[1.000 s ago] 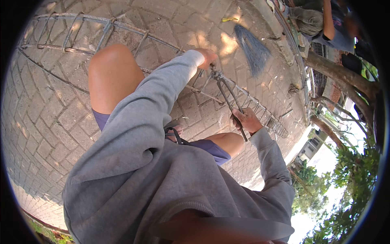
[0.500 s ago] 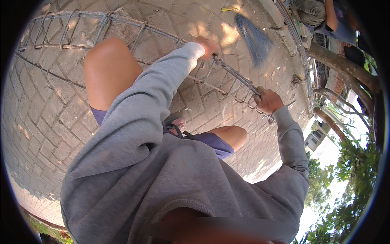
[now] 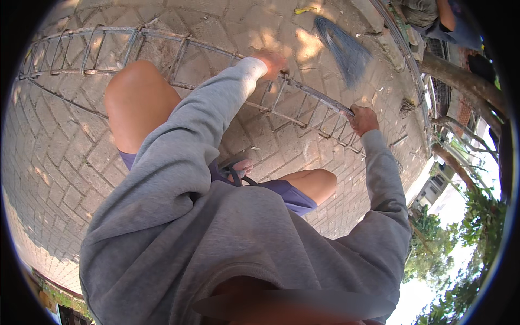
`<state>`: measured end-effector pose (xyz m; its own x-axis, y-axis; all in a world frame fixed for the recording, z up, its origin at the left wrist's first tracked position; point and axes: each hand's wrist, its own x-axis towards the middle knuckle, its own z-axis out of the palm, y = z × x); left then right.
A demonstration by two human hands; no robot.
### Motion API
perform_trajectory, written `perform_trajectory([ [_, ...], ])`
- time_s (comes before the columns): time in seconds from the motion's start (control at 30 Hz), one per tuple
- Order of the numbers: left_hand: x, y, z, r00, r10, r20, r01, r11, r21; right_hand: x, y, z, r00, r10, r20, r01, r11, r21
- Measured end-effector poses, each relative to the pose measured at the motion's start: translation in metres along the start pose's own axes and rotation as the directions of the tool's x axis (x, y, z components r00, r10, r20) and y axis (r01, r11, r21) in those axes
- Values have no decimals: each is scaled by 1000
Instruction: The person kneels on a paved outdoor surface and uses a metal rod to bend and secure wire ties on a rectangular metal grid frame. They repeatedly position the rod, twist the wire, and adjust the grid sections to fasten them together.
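Observation:
A long, ladder-like rebar cage (image 3: 216, 49) of rusty grey steel bars and square stirrups stretches across the paving, from the far left toward the right. My left hand (image 3: 271, 62) is closed around its far top bar, just past my left forearm. Farther right, my right hand (image 3: 364, 120) is wrapped round the end of a steel bar (image 3: 319, 96) that runs along the cage between my two hands. My palms and fingers hide the exact points of grip. Beneath that bar, several stirrups (image 3: 303, 111) link it with the lower bar.
A bundle of thin dark wires (image 3: 342, 51) lies beyond the cage, near a yellow leaf (image 3: 306, 10). Long bars (image 3: 403, 40) rest by the kerb. Tree trunks (image 3: 460, 76) and another person (image 3: 447, 24) are at the right. My knees flank the cage's near side.
My right hand has moved slightly away from me and to the right, along with the bar's end. My left hand keeps its hold, shifted slightly left. The view has tilted a little.

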<state>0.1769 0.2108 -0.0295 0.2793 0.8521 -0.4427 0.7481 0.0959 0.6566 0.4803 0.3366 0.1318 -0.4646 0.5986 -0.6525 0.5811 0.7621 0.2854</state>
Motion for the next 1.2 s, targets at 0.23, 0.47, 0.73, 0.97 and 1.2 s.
perform_trajectory([
  [0.23,7,-5,7,999,39,-26,-42,995,-89,-44,-22,-51,990,-143,-7,143,987,71],
  [0.47,13,-9,13,999,38,-26,-39,997,-67,-82,-77,-22,977,-6,215,-92,891,444],
  [0.73,6,-7,-6,998,24,57,-19,995,-95,-93,-91,-39,986,70,150,-105,965,239],
  [0.97,-3,57,-49,937,310,-164,-347,889,-298,-61,-48,-113,914,-296,-277,92,816,-570],
  [1.2,-45,187,28,519,128,-845,-313,948,-49,-51,-44,-107,986,-121,117,127,991,-42],
])
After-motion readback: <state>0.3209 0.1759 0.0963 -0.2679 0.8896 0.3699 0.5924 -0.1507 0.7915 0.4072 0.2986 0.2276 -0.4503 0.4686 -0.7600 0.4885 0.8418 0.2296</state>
